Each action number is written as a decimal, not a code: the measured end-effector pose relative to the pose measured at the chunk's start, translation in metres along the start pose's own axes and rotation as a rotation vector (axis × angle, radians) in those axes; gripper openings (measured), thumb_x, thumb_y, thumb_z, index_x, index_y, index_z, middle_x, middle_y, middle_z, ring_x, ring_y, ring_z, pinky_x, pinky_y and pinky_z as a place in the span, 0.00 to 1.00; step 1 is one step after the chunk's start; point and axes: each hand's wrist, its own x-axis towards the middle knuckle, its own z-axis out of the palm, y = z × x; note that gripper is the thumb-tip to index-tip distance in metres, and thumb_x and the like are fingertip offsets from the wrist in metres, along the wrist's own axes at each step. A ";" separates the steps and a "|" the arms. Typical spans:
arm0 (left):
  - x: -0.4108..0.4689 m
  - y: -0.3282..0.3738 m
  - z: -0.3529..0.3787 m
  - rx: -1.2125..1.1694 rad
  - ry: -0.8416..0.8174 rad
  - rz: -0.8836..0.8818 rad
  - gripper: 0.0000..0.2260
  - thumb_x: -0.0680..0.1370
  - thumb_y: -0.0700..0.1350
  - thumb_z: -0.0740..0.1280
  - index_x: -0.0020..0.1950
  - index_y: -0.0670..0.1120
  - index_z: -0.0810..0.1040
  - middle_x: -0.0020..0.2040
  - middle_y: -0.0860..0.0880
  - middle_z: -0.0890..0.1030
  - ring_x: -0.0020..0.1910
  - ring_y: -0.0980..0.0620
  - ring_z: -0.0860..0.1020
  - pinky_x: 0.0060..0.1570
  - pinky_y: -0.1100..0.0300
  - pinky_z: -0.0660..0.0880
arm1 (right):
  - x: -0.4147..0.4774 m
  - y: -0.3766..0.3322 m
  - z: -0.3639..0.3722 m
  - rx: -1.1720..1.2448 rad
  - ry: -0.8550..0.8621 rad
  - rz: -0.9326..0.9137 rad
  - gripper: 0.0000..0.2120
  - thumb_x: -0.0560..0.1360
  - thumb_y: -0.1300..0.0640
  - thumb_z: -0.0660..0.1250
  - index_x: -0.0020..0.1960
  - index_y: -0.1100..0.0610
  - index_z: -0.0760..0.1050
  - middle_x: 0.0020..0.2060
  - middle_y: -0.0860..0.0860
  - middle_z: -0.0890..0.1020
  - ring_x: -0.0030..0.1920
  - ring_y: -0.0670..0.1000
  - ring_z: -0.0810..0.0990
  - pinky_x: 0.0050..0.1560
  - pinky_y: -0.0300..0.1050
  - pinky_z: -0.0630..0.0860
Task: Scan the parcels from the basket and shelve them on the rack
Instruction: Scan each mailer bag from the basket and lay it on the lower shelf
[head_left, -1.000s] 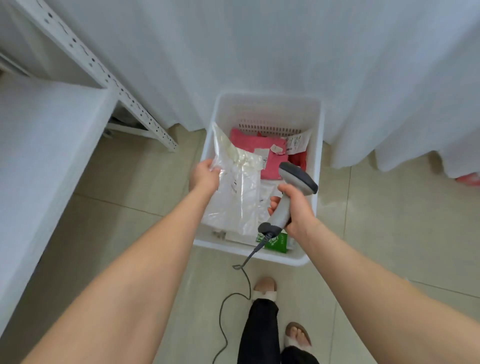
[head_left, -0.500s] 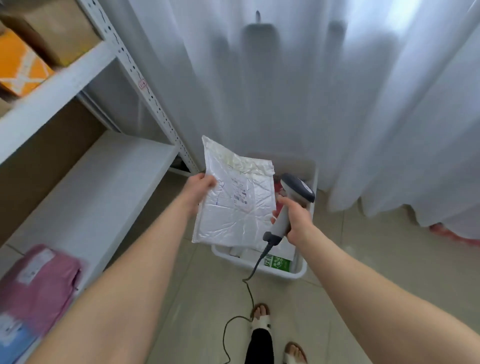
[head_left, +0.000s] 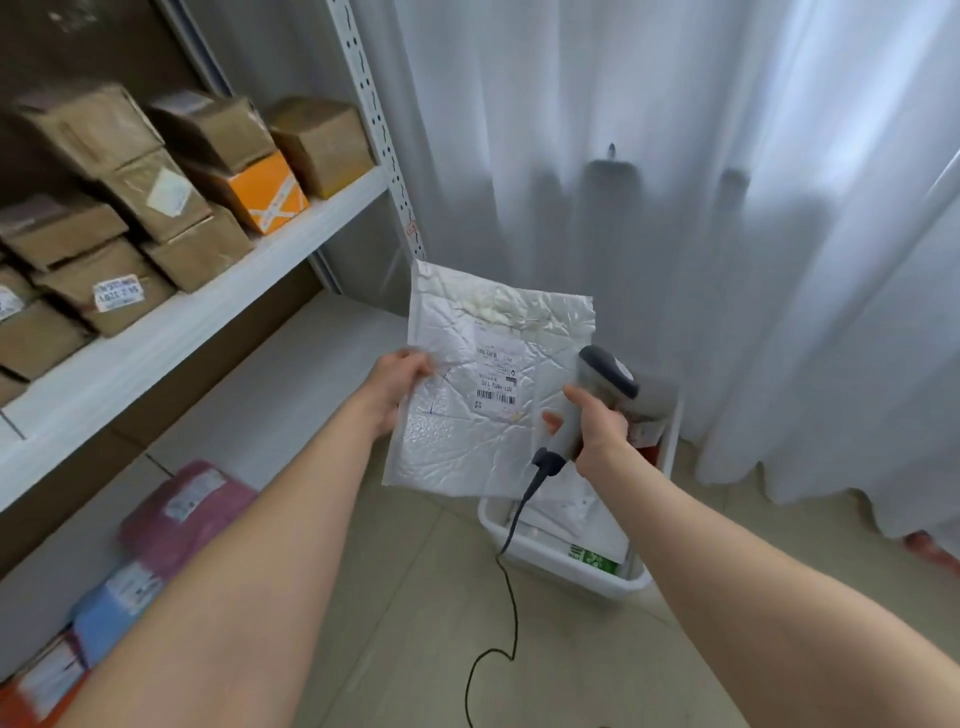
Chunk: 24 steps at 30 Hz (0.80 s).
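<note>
One mailer pinched in left hand, scanner gripped in right hand; basket behind, perhaps half-full.

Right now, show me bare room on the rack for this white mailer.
Lower shelf: bare stretch between the pink parcel and the rack upright. Crowded: upper shelf, packed with cardboard boxes; lower shelf's near end, filled with soft parcels.
</note>
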 end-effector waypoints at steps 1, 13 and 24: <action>-0.001 0.003 -0.009 0.007 0.007 0.014 0.10 0.74 0.31 0.60 0.38 0.44 0.72 0.38 0.44 0.74 0.38 0.47 0.73 0.48 0.53 0.72 | -0.005 0.002 0.007 0.006 -0.002 -0.008 0.25 0.71 0.60 0.75 0.65 0.58 0.71 0.52 0.58 0.82 0.32 0.52 0.83 0.38 0.45 0.83; -0.002 0.009 -0.091 0.163 -0.034 -0.048 0.22 0.71 0.42 0.75 0.63 0.38 0.76 0.55 0.41 0.82 0.52 0.44 0.81 0.57 0.49 0.76 | -0.044 0.024 0.072 -0.060 0.087 -0.182 0.08 0.71 0.69 0.69 0.42 0.59 0.72 0.28 0.55 0.76 0.26 0.52 0.74 0.34 0.46 0.75; -0.002 0.016 -0.096 0.094 0.044 0.007 0.17 0.73 0.34 0.72 0.61 0.35 0.75 0.56 0.39 0.80 0.49 0.46 0.79 0.48 0.54 0.76 | -0.068 0.024 0.079 -0.105 0.067 -0.250 0.07 0.71 0.69 0.66 0.44 0.59 0.72 0.30 0.56 0.76 0.28 0.52 0.73 0.34 0.44 0.72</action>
